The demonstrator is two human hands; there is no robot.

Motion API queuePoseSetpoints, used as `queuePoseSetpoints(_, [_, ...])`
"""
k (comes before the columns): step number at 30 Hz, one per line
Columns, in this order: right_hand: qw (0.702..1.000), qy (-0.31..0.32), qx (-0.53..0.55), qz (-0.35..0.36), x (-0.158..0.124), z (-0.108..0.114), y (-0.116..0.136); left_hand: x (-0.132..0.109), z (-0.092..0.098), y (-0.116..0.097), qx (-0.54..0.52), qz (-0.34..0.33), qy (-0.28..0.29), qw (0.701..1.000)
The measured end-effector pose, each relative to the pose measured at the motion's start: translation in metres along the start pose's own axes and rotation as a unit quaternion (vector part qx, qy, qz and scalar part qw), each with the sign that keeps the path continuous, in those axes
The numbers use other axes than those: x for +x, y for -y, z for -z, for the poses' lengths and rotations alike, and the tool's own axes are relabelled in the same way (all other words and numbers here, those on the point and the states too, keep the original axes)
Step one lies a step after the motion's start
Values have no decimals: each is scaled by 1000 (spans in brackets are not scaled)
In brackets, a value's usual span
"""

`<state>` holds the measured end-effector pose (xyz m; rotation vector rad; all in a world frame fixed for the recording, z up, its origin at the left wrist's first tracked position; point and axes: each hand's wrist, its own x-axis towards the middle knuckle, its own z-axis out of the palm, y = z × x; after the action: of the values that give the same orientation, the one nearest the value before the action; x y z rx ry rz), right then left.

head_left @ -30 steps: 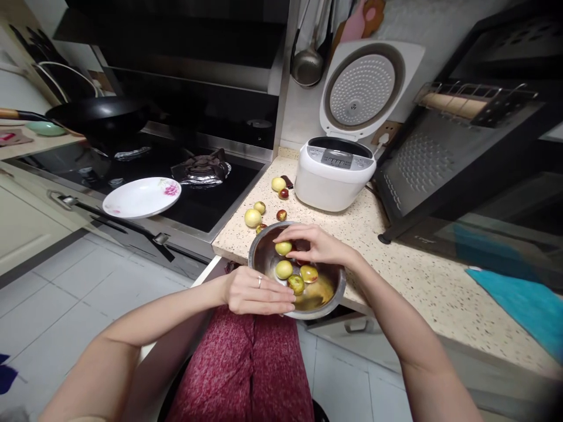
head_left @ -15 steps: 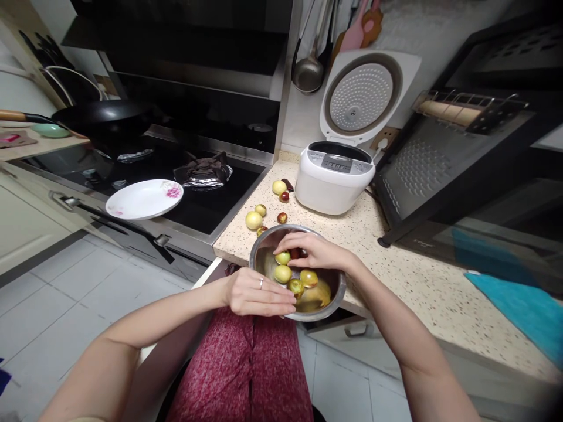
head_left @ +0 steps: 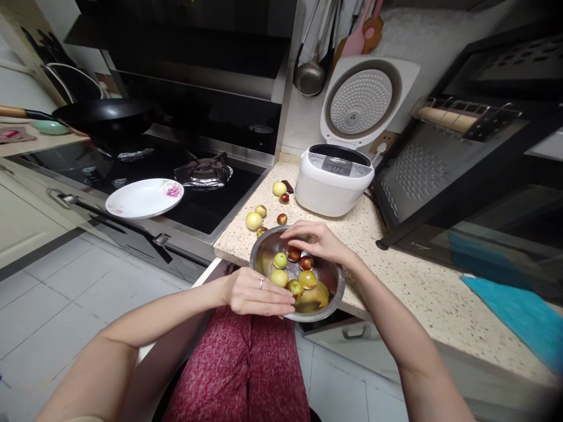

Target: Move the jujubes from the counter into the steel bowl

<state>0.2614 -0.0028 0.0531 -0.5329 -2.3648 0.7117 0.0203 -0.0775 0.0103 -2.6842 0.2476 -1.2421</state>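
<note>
A metal bowl (head_left: 338, 293) at the counter's front edge holds several green, yellowish and red-brown fruits. My left hand (head_left: 260, 293), with a ring, lies flat across the bowl's left front rim, fingers stretched beside a mottled green fruit (head_left: 295, 288). Over the far side of the bowl my right hand (head_left: 317, 240) is spread above the red-brown fruits (head_left: 306, 263), its thumb apart from the fingers and nothing seen between them. A green fruit (head_left: 280, 260) sits left of it in the bowl. Several loose fruits (head_left: 254, 221) lie on the counter behind the bowl.
Behind stands an open white rice cooker (head_left: 332, 187). A floral plate (head_left: 143, 198) rests at the stove's front edge, and a black wok (head_left: 105, 114) sits at the back left. On the right are a dark oven (head_left: 479, 217) and a teal cloth (head_left: 514, 316).
My right hand has lifted back off the green fruit and moved up toward the bowl's far rim, uncovering red-brown fruits. My left hand has stayed in place.
</note>
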Motion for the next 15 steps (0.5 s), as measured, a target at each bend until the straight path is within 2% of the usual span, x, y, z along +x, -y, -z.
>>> queuePoseSetpoints(3, [992, -116, -39, -19, -1, 4, -11, -2, -1, 0, -2, -5, -7, 1000])
queuePoseSetpoints(6, [981, -176, -76, -43, -2, 7, -26, -5, -3, 1, 6, -13, -16, 1000])
queuePoseSetpoints(12, [971, -204, -108, -58, -2, 8, -55, -8, -4, 5, 16, -32, -31, 999])
queuePoseSetpoints(15, [974, -182, -126, -45, 0, 1, -67, -8, -4, 5, 17, -36, -36, 999])
